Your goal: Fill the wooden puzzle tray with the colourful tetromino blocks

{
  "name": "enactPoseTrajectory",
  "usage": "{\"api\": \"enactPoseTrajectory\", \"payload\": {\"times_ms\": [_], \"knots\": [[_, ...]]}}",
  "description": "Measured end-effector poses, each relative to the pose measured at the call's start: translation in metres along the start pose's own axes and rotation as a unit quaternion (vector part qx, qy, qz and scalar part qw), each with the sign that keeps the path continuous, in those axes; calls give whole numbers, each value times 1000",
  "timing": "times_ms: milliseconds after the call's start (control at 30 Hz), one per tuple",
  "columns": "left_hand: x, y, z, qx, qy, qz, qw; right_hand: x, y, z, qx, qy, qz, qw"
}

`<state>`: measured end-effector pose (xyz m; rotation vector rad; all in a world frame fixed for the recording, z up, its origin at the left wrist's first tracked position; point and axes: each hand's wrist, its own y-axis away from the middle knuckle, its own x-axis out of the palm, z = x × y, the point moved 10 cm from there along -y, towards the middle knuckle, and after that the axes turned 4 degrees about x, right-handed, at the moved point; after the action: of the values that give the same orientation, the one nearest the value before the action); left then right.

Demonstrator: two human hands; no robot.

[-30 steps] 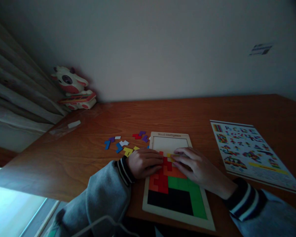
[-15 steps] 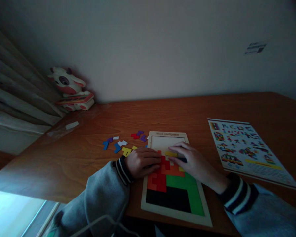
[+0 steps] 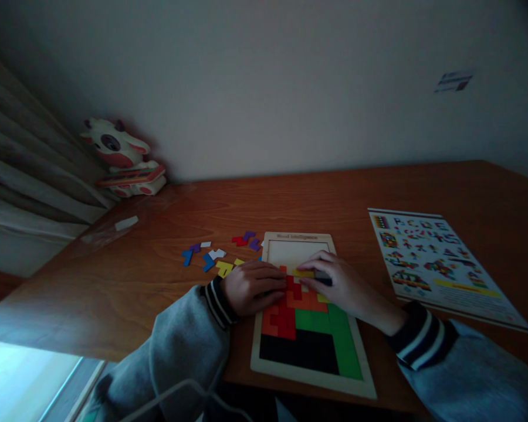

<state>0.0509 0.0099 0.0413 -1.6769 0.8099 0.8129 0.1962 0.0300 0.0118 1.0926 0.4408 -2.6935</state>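
A wooden puzzle board [image 3: 314, 384] lies on the table, its near part filled with black [image 3: 297, 351], green [image 3: 347, 346], red [image 3: 284, 322] and orange pieces [image 3: 310, 302]. The far end of its tray shows bare pale wood. My left hand [image 3: 253, 287] rests flat across the board's left edge, fingertips touching the red and orange pieces. Over the middle of the board, my right hand [image 3: 334, 275] has thumb and forefinger closed about a yellow puzzle piece [image 3: 305, 274]. A dark piece [image 3: 323, 279] shows beneath that hand, partly covered.
Loose blue [image 3: 208, 262], white [image 3: 217, 254], purple [image 3: 254, 244], red [image 3: 239, 241] and yellow pieces [image 3: 224, 268] lie left of the board. A printed picture sheet [image 3: 444, 258] is on the right. A cow figure [image 3: 125, 158] stands by the curtain [image 3: 30, 140].
The view has shifted very slightly. Both hands keep almost the same places on the board, and the yellow piece stays between the right fingers.
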Motion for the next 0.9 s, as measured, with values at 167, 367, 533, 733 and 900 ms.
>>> {"api": "enactPoseTrajectory", "payload": {"times_ms": [167,367,533,733,900], "knots": [[0,-2,-7,22,-2,10,1000,2,0,-2,1,1,6,1000],[8,-1,-16,53,7,34,998,0,0,1,-8,-3,2,1000],[7,-2,-14,52,13,26,998,3,0,-2,0,-1,14,1000],[4,-5,-16,52,25,25,998,4,3,3,-13,8,37,999],[-2,-6,-11,24,-8,12,1000,2,7,10,-23,8,38,999]]}}
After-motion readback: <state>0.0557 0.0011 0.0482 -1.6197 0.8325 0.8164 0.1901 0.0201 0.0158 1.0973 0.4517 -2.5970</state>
